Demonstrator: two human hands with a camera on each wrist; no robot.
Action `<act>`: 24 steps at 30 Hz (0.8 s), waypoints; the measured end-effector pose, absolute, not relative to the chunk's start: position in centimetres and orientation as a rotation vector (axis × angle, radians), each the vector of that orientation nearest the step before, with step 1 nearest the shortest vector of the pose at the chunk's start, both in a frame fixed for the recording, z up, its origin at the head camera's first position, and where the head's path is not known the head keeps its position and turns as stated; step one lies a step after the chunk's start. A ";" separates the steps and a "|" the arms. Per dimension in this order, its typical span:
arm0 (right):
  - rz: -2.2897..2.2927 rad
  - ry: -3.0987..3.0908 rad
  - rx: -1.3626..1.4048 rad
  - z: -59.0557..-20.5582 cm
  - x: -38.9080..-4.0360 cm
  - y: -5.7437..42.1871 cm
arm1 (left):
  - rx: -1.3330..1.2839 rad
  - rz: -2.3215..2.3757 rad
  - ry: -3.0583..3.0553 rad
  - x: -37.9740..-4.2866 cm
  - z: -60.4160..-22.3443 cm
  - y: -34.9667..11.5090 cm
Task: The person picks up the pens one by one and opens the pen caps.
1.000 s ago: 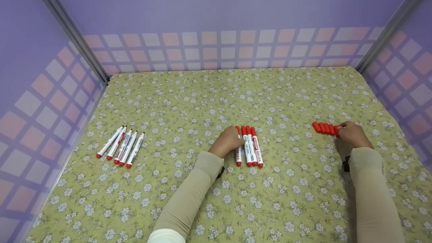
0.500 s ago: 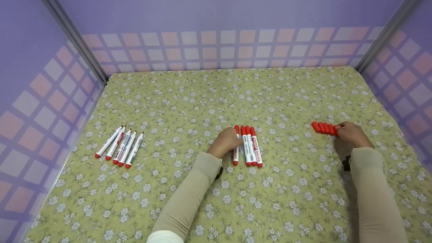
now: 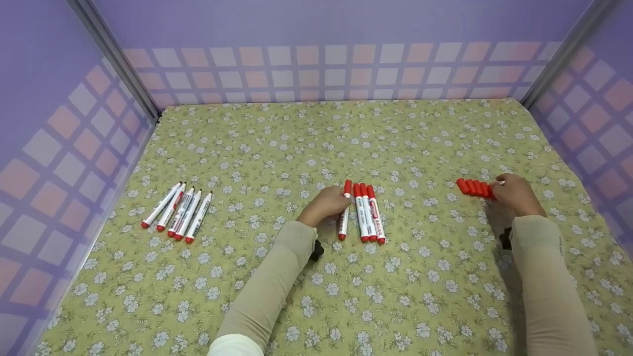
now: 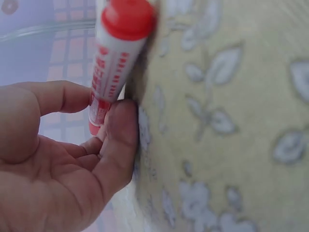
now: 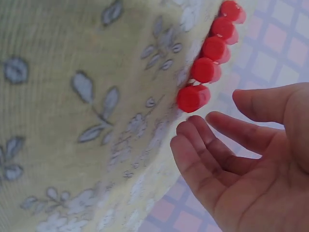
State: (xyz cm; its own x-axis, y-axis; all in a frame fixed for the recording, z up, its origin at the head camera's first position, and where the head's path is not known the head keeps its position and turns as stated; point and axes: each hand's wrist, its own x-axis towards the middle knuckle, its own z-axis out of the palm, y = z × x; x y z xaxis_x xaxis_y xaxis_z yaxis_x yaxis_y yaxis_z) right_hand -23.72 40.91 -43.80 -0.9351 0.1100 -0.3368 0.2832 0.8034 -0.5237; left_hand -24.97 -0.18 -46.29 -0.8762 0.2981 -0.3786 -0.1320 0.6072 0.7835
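Observation:
My left hand [image 3: 326,203] pinches a capped red-and-white marker [image 3: 343,217] between thumb and fingers, its red cap pointing away from me. The left wrist view shows the thumb on one side of the white barrel and the fingers on the other. Just right of it, several capped markers [image 3: 370,217] lie side by side. On the far right, my right hand [image 3: 517,195] is beside a row of loose red caps [image 3: 472,187]. Its fingertips [image 5: 186,128] curve loosely near the closest cap [image 5: 193,98], thumb apart, with nothing held.
At the left lies a group of several uncapped markers [image 3: 179,211], tips pointing away. A yellow floral cloth [image 3: 296,143] covers the table. Purple checked panels [image 3: 316,69] stand along the back and both sides.
My left hand has shifted slightly left with the marker, widening the gap to the markers on its right. The right hand's thumb and fingers have come off the end cap.

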 end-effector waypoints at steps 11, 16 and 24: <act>-0.831 2.785 0.140 -42.4 -24.2 37.8 | 0.013 1.408 2.119 -25.6 -46.0 -2.0; -0.813 2.808 0.015 -41.4 -24.4 35.9 | 0.022 1.450 2.079 -25.8 -46.0 -2.5; -0.803 2.860 -0.182 -40.1 -23.8 32.4 | 0.043 1.520 2.027 -25.8 -44.9 -2.7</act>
